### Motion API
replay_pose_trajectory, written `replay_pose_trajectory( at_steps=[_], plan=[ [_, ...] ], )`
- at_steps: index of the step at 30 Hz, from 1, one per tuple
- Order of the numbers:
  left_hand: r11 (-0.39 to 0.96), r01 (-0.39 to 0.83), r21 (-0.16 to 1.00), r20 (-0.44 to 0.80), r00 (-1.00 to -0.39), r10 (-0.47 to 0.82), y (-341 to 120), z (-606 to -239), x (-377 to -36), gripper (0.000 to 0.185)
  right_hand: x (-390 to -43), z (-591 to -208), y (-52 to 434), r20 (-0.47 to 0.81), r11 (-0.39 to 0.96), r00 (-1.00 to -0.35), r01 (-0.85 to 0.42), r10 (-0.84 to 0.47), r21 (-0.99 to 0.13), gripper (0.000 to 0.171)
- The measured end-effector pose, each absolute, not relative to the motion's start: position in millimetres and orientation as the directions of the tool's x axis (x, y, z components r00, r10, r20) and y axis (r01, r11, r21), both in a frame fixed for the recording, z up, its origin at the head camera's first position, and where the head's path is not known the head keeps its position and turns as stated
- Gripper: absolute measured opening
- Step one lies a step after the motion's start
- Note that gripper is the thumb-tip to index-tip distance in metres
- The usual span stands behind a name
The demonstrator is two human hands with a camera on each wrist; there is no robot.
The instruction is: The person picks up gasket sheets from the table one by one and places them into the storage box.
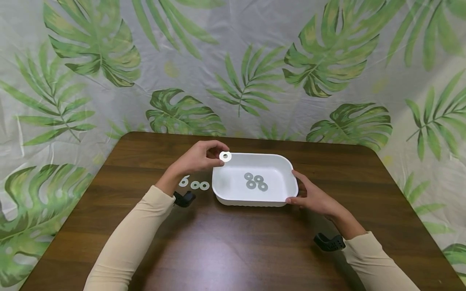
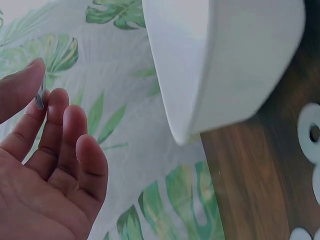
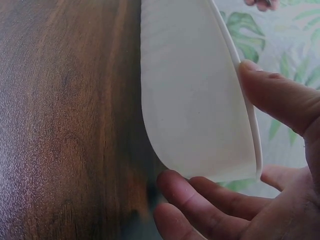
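My left hand pinches a flat metal washer between thumb and index finger, over the left end of a white rectangular tub. In the left wrist view this washer shows edge-on, and the other fingers are loosely bent. Inside the tub, several grey washers lie close together on the floor, right of its middle. My right hand grips the tub's near right corner. In the right wrist view its thumb presses on the rim, while the fingers lie against the end wall.
Several more washers lie on the dark wooden table just left of the tub, partly overlapping. Behind the table hangs a leaf-patterned cloth. Black straps are worn on both wrists.
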State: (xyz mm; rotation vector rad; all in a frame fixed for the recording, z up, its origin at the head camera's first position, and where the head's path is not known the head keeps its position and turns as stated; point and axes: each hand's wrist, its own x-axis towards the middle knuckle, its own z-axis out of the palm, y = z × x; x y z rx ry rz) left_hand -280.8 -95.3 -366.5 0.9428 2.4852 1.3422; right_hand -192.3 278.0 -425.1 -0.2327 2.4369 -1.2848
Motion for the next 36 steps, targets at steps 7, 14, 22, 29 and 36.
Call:
replay_pose_trajectory(
  at_steps=[7, 14, 22, 29, 36],
  plan=[
    [0.411, 0.498, 0.764, 0.150, -0.757, 0.637, -66.8, -369.5, -287.8, 0.034, -192.9, -427.7, 279.2, -0.239, 0.562, -0.917, 0.019, -0.320, -0.827, 0.102],
    [0.411, 0.486, 0.771, 0.126, -0.750, 0.650, -54.7, -378.0, -289.4, 0.034, -193.4, -428.9, 279.3, -0.226, 0.551, -0.917, 0.008, -0.330, -0.835, 0.102],
    [0.389, 0.464, 0.796, 0.121, -0.751, 0.649, -52.9, -380.5, -289.1, 0.034, -193.2, -428.3, 279.8, -0.225, 0.556, -0.919, 0.008, -0.323, -0.831, 0.102],
    [0.384, 0.456, 0.802, 0.112, -0.748, 0.654, -52.9, -381.5, -287.3, 0.035, -192.9, -429.3, 279.8, -0.227, 0.555, -0.920, 0.012, -0.320, -0.832, 0.102],
    [0.387, 0.432, 0.814, 0.098, -0.759, 0.643, -53.2, -382.8, -287.9, 0.036, -193.0, -427.9, 279.1, -0.234, 0.556, -0.919, 0.020, -0.316, -0.831, 0.102]
  ],
)
